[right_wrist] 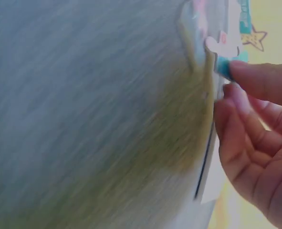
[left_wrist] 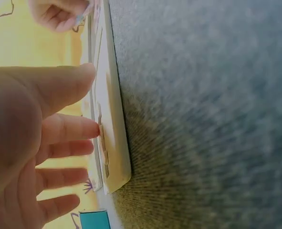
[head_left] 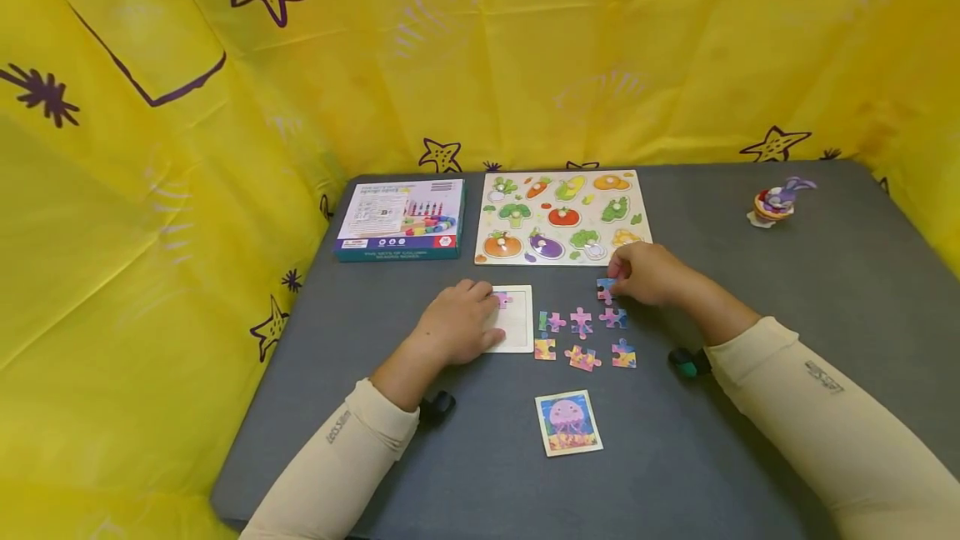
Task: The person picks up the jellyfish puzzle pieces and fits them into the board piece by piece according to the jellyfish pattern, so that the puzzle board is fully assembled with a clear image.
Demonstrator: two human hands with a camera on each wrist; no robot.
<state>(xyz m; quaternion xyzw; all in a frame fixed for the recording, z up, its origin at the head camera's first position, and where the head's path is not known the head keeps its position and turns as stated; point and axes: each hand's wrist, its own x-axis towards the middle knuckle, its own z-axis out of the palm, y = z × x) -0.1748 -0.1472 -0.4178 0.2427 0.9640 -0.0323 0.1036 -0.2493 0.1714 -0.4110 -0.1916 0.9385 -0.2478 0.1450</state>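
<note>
My left hand (head_left: 462, 323) rests on a small white puzzle tray (head_left: 517, 343), its fingers extended in the left wrist view. One fingertip touches a pink puzzle piece (head_left: 504, 300) lying in the tray. My right hand (head_left: 647, 275) pinches a blue and pink puzzle piece (head_left: 604, 290) between thumb and fingers; its blue edge shows in the right wrist view. Several loose jigsaw pieces (head_left: 581, 322) lie between the tray and my right hand. Nearer to me lies a square jellyfish picture card (head_left: 569, 423).
Behind the hands are a vegetable peg board (head_left: 525, 198) and a flat boxed set (head_left: 367, 227) on the grey table (head_left: 465, 473). At the far right stands a small purple rabbit figure (head_left: 776, 202). Yellow patterned cloth (head_left: 525, 90) hangs around the table.
</note>
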